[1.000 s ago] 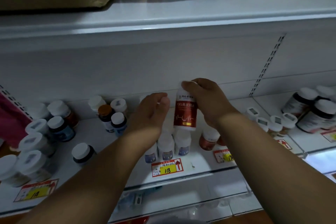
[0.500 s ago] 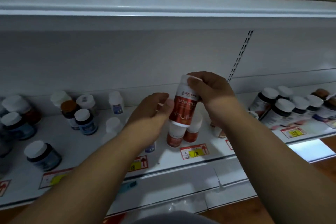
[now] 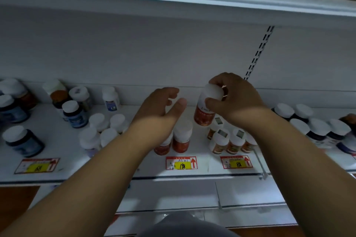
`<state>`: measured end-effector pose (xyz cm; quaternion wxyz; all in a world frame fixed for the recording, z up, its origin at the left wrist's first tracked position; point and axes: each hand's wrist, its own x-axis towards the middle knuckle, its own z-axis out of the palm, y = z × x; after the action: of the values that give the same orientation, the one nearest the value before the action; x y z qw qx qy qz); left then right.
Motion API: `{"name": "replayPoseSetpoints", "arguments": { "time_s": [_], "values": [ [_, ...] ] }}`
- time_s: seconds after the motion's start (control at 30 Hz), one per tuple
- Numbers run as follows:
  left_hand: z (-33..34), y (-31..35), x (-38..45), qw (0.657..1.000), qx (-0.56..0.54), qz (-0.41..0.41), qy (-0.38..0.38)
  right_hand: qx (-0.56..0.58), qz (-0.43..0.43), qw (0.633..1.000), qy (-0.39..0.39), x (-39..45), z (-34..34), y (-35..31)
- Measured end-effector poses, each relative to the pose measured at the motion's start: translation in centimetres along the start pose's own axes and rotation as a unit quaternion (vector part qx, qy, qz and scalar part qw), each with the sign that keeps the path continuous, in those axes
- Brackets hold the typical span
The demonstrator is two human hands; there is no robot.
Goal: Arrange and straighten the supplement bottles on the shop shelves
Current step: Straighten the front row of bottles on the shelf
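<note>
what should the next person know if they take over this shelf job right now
Right hand: grip shut on the cap of a red-label bottle, held over the shelf behind its row.
Left hand: open, holding nothing, beside that bottle.
Two matching red bottles stand upright above the 198 price tag.
Done: that front pair looks straight.
Left: set the held bottle down in line, then tidy the loose white-cap bottles to the left and the dark jars on the right.

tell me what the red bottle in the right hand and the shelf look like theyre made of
Red bottle: probably plastic, with a matte white cap and a glossy red label; it looks opaque and moulded. Shelf: seemingly white painted metal, judging by its thin, smooth, faintly shiny front edge. The blur leaves both uncertain.
</note>
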<state>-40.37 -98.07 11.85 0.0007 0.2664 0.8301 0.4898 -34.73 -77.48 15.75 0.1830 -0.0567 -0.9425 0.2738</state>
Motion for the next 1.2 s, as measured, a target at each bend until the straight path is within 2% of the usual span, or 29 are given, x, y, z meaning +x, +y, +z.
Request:
{"name": "replayPoseSetpoints", "arguments": {
  "time_s": [0.13, 0.4, 0.6, 0.93, 1.1, 1.2],
  "values": [
    [1.5, -0.3, -0.7, 0.999, 0.027, -0.006, -0.027, -0.032, 0.003, 0.996, -0.082, -0.4, 0.9, 1.1],
    [2.7, -1.6, -0.4, 0.996, 0.079, 0.003, -0.041, -0.052, -0.016, 0.983, -0.173, -1.4, 4.1, 2.3],
    [2.9, -2.4, 0.0, 0.995, 0.088, 0.005, -0.056, -0.057, 0.005, 0.974, -0.219, -1.7, 5.2, 3.1],
    [2.7, -2.8, 0.6, 0.996, 0.073, 0.014, -0.054, -0.051, 0.024, 0.970, -0.237, -1.5, 5.3, 3.5],
    [2.4, -2.5, 0.2, 0.996, 0.071, 0.007, -0.053, -0.031, -0.023, 0.982, -0.183, -0.9, 5.3, 2.2],
    [1.8, -2.5, -0.8, 0.997, 0.078, 0.007, -0.004, -0.003, -0.055, 0.989, -0.140, -0.6, 5.4, 1.1]
  ]
}}
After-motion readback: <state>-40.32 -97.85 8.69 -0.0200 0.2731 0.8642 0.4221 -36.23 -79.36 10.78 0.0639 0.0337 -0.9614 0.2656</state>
